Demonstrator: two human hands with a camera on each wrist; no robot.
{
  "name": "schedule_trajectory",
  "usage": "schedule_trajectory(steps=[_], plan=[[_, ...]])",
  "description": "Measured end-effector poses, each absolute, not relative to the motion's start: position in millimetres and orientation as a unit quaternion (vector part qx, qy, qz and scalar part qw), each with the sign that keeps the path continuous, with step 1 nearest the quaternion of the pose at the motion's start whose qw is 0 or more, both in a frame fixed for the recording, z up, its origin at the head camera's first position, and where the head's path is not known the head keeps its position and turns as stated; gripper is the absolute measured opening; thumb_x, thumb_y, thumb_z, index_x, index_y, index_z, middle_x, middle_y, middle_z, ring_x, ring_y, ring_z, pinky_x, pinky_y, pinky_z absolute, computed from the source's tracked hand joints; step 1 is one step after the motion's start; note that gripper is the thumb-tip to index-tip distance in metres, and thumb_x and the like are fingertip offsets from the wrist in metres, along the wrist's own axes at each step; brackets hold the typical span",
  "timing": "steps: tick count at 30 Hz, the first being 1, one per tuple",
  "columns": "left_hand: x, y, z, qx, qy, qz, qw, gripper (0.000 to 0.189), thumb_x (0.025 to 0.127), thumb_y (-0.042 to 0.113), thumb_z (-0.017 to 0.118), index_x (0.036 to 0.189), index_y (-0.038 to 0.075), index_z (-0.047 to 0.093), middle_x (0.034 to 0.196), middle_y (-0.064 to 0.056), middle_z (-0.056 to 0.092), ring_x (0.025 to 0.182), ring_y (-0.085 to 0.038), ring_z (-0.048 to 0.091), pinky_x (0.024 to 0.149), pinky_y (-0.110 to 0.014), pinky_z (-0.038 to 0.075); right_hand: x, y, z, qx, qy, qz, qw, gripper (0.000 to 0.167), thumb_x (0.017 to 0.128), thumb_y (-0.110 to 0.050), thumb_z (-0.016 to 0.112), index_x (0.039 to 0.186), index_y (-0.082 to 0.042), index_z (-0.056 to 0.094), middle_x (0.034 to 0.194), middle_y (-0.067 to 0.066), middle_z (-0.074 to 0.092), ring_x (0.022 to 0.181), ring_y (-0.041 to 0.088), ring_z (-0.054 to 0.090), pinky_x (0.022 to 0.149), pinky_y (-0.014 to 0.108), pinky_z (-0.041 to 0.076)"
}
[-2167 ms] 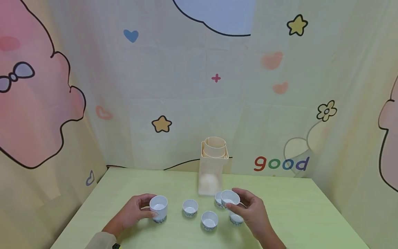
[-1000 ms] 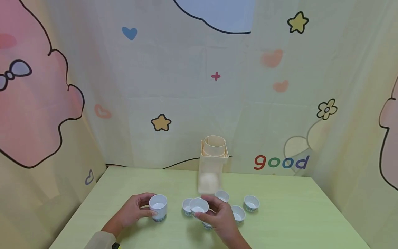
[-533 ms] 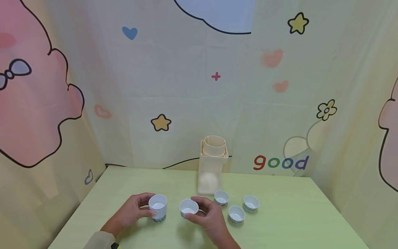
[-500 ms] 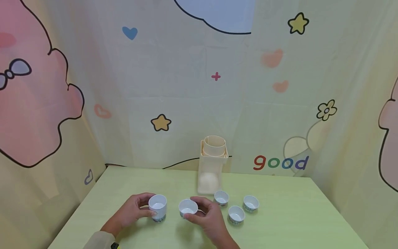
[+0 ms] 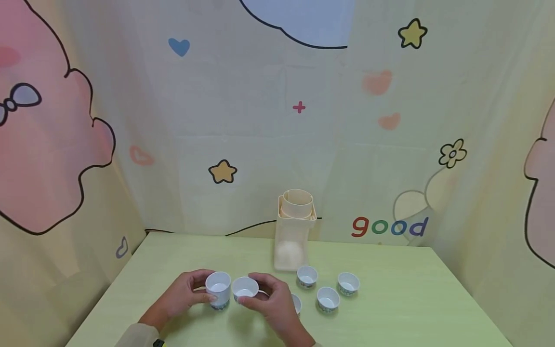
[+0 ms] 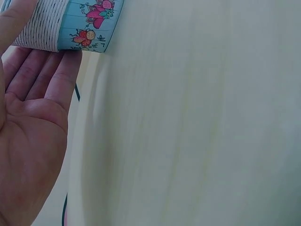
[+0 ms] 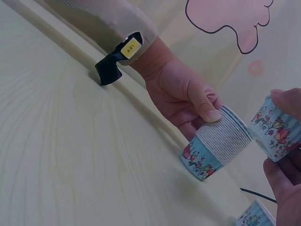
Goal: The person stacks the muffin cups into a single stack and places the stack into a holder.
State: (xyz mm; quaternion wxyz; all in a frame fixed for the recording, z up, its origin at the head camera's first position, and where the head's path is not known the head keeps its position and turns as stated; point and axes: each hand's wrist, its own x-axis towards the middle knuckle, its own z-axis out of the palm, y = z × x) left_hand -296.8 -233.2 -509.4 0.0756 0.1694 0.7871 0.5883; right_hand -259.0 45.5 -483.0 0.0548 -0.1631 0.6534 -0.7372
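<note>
My left hand (image 5: pixel 184 295) grips a stack of nested paper cups (image 5: pixel 218 288) with fingers and thumb round its side. In the right wrist view the stack (image 7: pixel 221 141) shows many close-set white rims above a light-blue wall printed with flowers. Just to its right, my right hand (image 5: pixel 277 304) pinches a single paper cup (image 5: pixel 245 287) of the same print, mouth up and tilted a little. This cup (image 7: pixel 276 128) is close to the stack's rim; I cannot tell whether they touch. In the left wrist view, fingers lie under the stack (image 6: pixel 70 23).
Several loose paper cups stand upright to the right, among them a rear cup (image 5: pixel 307 277), a front cup (image 5: pixel 328 300) and a far-right cup (image 5: pixel 349 283). My right hand partly hides another cup (image 5: pixel 297 304). A cream holder with a round tube (image 5: pixel 295 231) stands at the table's (image 5: pixel 390 308) back.
My right hand has carried its cup leftward, from over the loose cups to beside the stack. My left hand has hardly moved. A loose cup has come into view behind the right hand.
</note>
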Motion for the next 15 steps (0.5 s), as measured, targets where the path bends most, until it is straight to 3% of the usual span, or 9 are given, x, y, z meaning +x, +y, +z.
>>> schedule_trajectory(steps=[5, 15], plan=[[-295.6, -233.6, -510.2, 0.170, 0.787, 0.589, 0.074, 0.065, 0.084, 0.023, 0.086, 0.137, -0.001, 0.059, 0.133, -0.016, 0.067, 0.116, -0.018, 0.067, 0.097, -0.025, 0.058, -261.0, 32.8, -485.9, -0.162, 0.659, -0.733, 0.044, 0.056, 0.078, -0.011, 0.090, 0.127, 0.004, 0.066, 0.124, 0.019, 0.070, 0.108, 0.020, 0.068, 0.088, 0.019, 0.059], [-295.9, -232.5, -508.9, 0.170, 0.780, 0.597, 0.079, 0.065, 0.083, 0.024, 0.086, 0.137, -0.001, 0.060, 0.134, -0.018, 0.066, 0.119, -0.026, 0.066, 0.097, -0.026, 0.058, -268.8, 17.8, -484.8, -0.152, 0.645, -0.748, 0.032, 0.056, 0.078, -0.008, 0.090, 0.126, 0.006, 0.065, 0.122, 0.021, 0.071, 0.105, 0.023, 0.071, 0.087, 0.021, 0.060]])
